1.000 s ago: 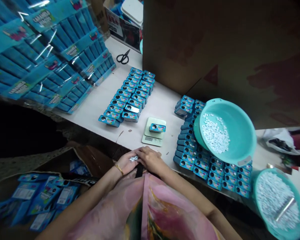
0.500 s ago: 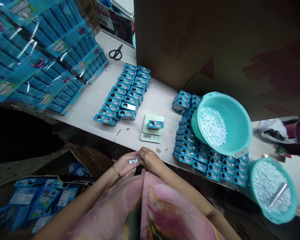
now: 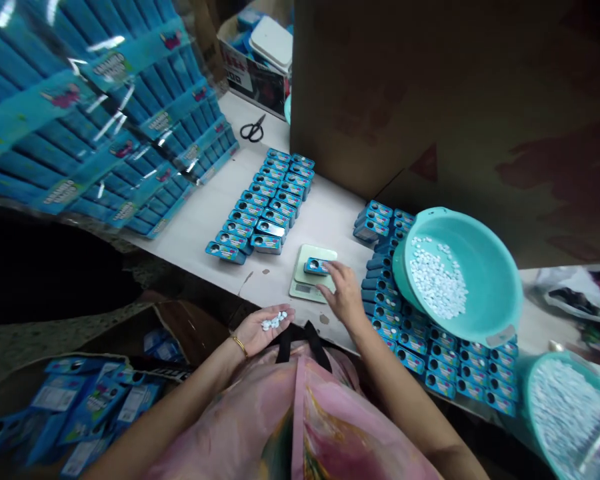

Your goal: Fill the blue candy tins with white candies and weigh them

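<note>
My left hand (image 3: 260,331) is palm up before the table edge, cupping several small white candies (image 3: 275,321). At the kitchen scale (image 3: 307,290), my right hand (image 3: 344,293) reaches over the pale green platform. Its fingertips are at the right end of a small blue candy box (image 3: 316,266) with a dark round hole in its top. The thumb is apart from the fingers, and I see nothing between them. Whether the fingertips touch the box I cannot tell.
Two rows of blue boxes (image 3: 257,200) stand left of the scale. More boxes (image 3: 413,342) stand right, beside a turquoise tub (image 3: 495,267) with candies. A second tub (image 3: 530,400) holds candies and a metal scoop. Scissors (image 3: 253,130), wrapped display packs (image 3: 105,133) and a large carton (image 3: 380,87) surround the table.
My right hand has left my left palm and moved up and right to the box on the scale. The left hand still holds the candies. The view has shifted slightly.
</note>
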A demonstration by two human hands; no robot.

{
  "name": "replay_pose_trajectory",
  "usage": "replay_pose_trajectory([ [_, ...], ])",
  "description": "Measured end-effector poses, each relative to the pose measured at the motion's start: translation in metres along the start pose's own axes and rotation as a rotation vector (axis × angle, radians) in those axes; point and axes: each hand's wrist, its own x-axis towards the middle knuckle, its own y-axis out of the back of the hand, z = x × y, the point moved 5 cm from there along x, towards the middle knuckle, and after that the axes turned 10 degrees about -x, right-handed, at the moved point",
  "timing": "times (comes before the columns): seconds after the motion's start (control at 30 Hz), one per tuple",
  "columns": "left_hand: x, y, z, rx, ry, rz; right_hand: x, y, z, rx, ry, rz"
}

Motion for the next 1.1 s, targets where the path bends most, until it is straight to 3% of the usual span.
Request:
replay_pose_trajectory([
  [0.1,-0.009,0.015,0.016,-0.038,-0.107,0.075,0.021,-0.007,0.014,-0.191,-0.011,-0.126],
  [0.17,-0.017,0.03,0.025,-0.078,-0.163,0.124,0.03,-0.017,0.005,-0.214,0.041,-0.173],
  [0.33,-0.019,0.057,0.05,-0.182,-0.305,0.22,0.064,-0.058,-0.069,-0.156,0.235,-0.165],
  [0.4,-0.007,0.055,0.068,-0.189,-0.351,0.232,0.082,-0.076,-0.097,-0.149,0.249,-0.159],
  [0.47,0.007,0.047,0.091,-0.17,-0.376,0.235,0.09,-0.084,-0.109,-0.151,0.216,-0.144],
  [0.57,0.028,0.032,0.122,-0.111,-0.352,0.251,0.067,-0.066,-0.083,-0.16,0.117,-0.108],
  [0.67,0.042,0.027,0.137,-0.047,-0.31,0.301,-0.001,-0.008,-0.017,-0.095,-0.004,0.023],
  [0.73,0.05,0.025,0.132,0.011,-0.242,0.313,-0.064,0.041,0.034,-0.095,-0.185,0.198],
  [0.8,0.054,0.02,0.115,0.061,-0.167,0.287,-0.127,0.083,0.077,-0.185,-0.431,0.349],
  [0.87,0.053,0.009,0.087,0.108,-0.075,0.256,-0.171,0.102,0.103,-0.244,-0.613,0.389],
  [0.93,0.052,-0.008,0.055,0.146,0.008,0.203,-0.183,0.097,0.112,-0.22,-0.652,0.309],
  [1.03,0.054,-0.036,0.021,0.168,0.061,0.14,-0.156,0.066,0.098,-0.181,-0.521,0.115],
  [1.1,0.055,-0.045,0.014,0.169,0.056,0.131,-0.137,0.046,0.082,-0.237,-0.416,-0.014],
])
